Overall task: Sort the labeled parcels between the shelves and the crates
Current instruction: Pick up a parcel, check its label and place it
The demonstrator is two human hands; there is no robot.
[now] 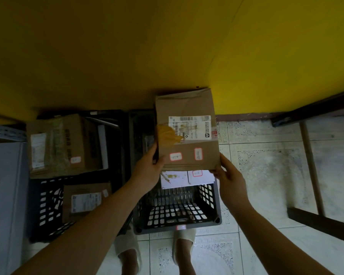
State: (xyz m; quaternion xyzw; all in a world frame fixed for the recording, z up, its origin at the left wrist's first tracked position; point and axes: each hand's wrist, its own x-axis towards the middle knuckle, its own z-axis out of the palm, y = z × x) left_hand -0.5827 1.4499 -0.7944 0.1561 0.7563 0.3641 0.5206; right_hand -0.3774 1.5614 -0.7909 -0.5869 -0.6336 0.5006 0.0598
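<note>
I hold a brown cardboard parcel (187,128) with a white shipping label and two small red-framed stickers above the right black crate (177,221). My left hand (149,167) grips its near left corner, thumb on top. My right hand (226,175) grips its near right corner. A white parcel (185,178) with a red-framed sticker lies inside that crate, under the held box. The left black crate (46,199) holds a large brown box (63,143) and a smaller brown parcel (85,201).
A grey metal shelf (6,165) stands at the left edge. The yellow wall (167,46) rises behind the crates. Dark wooden furniture legs (314,175) stand on the pale tiled floor (266,165) to the right. My slippered feet (155,253) are just before the right crate.
</note>
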